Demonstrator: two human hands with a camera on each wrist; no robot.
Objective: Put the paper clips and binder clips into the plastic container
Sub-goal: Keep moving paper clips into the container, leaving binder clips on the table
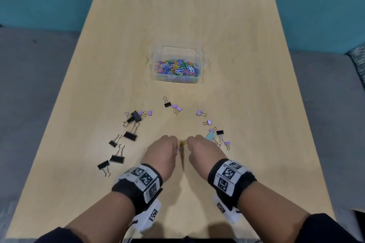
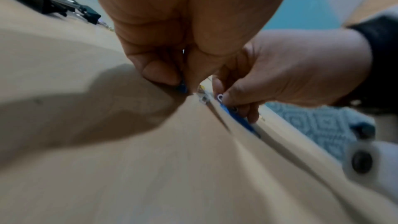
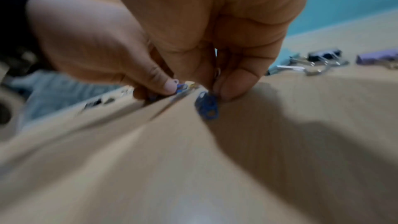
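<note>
Hands side by side, pinching small clips

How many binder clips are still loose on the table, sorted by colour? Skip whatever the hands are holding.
Black binder clips: 8
Purple binder clips: 8
Teal binder clip: 1
Total: 17 (the overlapping black pair on the left is hard to split)

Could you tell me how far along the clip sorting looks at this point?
Done: the container holds a heap of paper clips. In hand: the left hand and right hand each pinch small clips near the table's front edge. Left: black binder clips and purple binder clips lie scattered outside it.
</note>
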